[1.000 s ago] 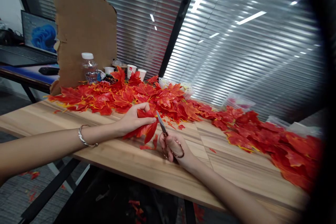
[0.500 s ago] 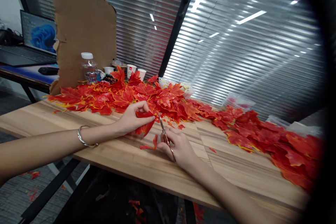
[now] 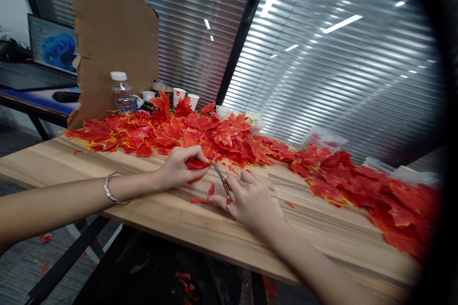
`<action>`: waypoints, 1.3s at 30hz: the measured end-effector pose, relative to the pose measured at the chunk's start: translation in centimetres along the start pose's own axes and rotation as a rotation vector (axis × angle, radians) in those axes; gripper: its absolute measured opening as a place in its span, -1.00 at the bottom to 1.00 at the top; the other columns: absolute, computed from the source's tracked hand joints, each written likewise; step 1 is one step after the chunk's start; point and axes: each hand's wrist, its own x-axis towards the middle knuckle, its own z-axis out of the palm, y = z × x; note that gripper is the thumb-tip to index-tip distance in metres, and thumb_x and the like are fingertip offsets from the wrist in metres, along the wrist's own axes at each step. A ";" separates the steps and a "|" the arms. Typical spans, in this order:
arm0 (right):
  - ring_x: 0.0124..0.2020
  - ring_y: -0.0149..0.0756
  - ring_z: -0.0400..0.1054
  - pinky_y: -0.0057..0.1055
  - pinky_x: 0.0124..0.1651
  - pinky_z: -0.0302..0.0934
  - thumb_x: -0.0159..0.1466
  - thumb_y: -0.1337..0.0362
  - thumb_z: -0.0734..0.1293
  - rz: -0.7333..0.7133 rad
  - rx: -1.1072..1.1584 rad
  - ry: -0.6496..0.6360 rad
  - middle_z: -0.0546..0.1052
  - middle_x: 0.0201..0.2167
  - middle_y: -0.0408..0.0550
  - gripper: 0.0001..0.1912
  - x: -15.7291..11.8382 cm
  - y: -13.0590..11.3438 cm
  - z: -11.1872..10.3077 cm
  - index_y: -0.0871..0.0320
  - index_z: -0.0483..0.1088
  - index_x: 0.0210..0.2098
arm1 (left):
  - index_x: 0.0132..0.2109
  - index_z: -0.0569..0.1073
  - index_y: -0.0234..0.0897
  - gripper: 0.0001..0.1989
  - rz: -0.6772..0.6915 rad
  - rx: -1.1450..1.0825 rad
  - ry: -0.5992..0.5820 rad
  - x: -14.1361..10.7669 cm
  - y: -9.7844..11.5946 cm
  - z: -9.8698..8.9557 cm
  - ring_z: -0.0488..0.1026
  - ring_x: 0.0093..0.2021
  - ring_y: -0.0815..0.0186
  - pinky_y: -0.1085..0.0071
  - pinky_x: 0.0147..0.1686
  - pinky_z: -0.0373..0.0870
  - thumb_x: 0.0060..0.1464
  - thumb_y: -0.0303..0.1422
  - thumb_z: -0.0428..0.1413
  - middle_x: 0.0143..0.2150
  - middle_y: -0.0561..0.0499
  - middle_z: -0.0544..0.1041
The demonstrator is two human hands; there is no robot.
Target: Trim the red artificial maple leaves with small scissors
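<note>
My left hand pinches a red artificial maple leaf just above the wooden table. My right hand grips a pair of small scissors, whose blades point up and left at the leaf's edge. A few red cut scraps lie on the table below the leaf. A silver bracelet sits on my left wrist.
A long heap of red maple leaves runs across the table's far side to the right. Behind it stand a cardboard sheet, a water bottle and several paper cups. A laptop sits on a desk at far left.
My right hand has rolled palm-down and shifted right, bringing the scissor blades into the leaf. My left hand has turned the leaf, so less of it shows below my fingers.
</note>
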 end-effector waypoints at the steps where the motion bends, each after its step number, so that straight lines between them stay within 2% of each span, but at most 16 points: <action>1: -0.45 -0.21 0.17 -0.35 -0.36 -0.04 0.15 -0.13 0.19 -0.015 -0.038 0.009 0.35 -0.62 0.05 -0.49 0.1 0.0 -0.2 0.22 0.42 -0.49 | -0.38 0.36 -0.33 -0.87 -0.007 -0.008 -0.004 0.0 0.0 0.0 0.36 -0.51 0.45 0.55 -0.50 0.28 -0.06 -0.36 0.15 -0.47 0.05 0.44; 6: -0.44 -0.14 0.16 -0.28 -0.33 -0.06 0.18 -0.11 0.16 -0.067 -0.158 0.014 0.36 -0.63 0.09 -0.49 0.1 0.1 -0.6 0.23 0.43 -0.46 | -0.37 0.36 -0.34 -0.86 -0.004 -0.001 -0.006 -0.1 -0.1 0.1 0.37 -0.52 0.43 0.55 -0.51 0.28 -0.04 -0.35 0.14 -0.47 0.03 0.45; 12: -0.41 -0.13 0.17 -0.24 -0.31 -0.07 0.22 -0.06 0.15 -0.088 -0.189 0.005 0.39 -0.61 0.09 -0.52 0.0 -0.2 -0.5 0.24 0.44 -0.37 | -0.40 0.37 -0.31 -0.87 0.132 0.155 0.019 -0.1 -0.5 0.0 0.35 -0.50 0.43 0.55 -0.49 0.26 -0.06 -0.35 0.15 -0.48 0.05 0.45; 18: -0.42 -0.16 0.19 -0.27 -0.33 -0.08 0.24 -0.02 0.16 -0.068 -0.190 0.014 0.38 -0.61 0.05 -0.56 -0.1 -0.4 -0.4 0.23 0.42 -0.41 | -0.39 0.37 -0.32 -0.92 0.180 0.169 0.014 -0.1 -0.3 -0.1 0.33 -0.52 0.45 0.56 -0.50 0.23 -0.04 -0.40 0.13 -0.49 0.05 0.44; 27: -0.53 -0.26 0.18 -0.35 -0.41 -0.09 0.24 -0.01 0.15 -0.043 -0.189 0.068 0.34 -0.64 0.01 -0.56 -0.2 -0.3 -0.3 0.23 0.40 -0.47 | -0.40 0.36 -0.31 -0.91 0.176 0.167 0.014 -0.2 -0.3 -0.1 0.34 -0.51 0.44 0.55 -0.49 0.24 -0.05 -0.39 0.13 -0.49 0.05 0.45; 30: -0.53 -0.29 0.22 -0.39 -0.43 -0.06 0.22 -0.04 0.18 0.038 -0.038 0.016 0.37 -0.62 0.00 -0.55 -0.4 -0.1 0.2 0.22 0.39 -0.47 | -0.42 0.34 -0.31 -0.91 0.179 0.158 0.003 -0.1 -0.1 -0.1 0.30 -0.55 0.46 0.55 -0.52 0.22 -0.04 -0.41 0.13 -0.52 0.07 0.42; 33: -0.55 -0.38 0.21 -0.46 -0.45 -0.02 0.21 -0.04 0.19 0.102 0.291 -0.092 0.37 -0.62 -0.07 -0.57 -0.2 0.2 0.6 0.21 0.33 -0.51 | -0.41 0.33 -0.30 -0.91 0.157 0.132 -0.009 -0.1 0.0 -0.1 0.28 -0.56 0.47 0.56 -0.53 0.21 -0.03 -0.41 0.12 -0.53 0.09 0.39; 36: -0.58 -0.44 0.17 -0.51 -0.48 -0.02 0.24 -0.05 0.13 0.090 0.570 -0.190 0.32 -0.64 -0.14 -0.53 0.2 0.8 0.6 0.21 0.25 -0.57 | -0.36 0.35 -0.31 -0.94 0.164 0.084 -0.022 -0.1 -0.2 -0.1 0.33 -0.48 0.44 0.55 -0.46 0.25 -0.03 -0.44 0.11 -0.46 0.05 0.42; 39: -0.55 -0.42 0.15 -0.50 -0.46 -0.02 0.25 -0.12 0.03 0.070 0.633 -0.233 0.30 -0.61 -0.13 -0.45 0.5 1.5 0.2 0.21 0.24 -0.56 | -0.29 0.38 -0.31 -0.91 0.200 0.082 -0.052 0.1 -0.4 -0.2 0.37 -0.39 0.38 0.49 -0.39 0.28 -0.03 -0.48 0.10 -0.38 -0.02 0.45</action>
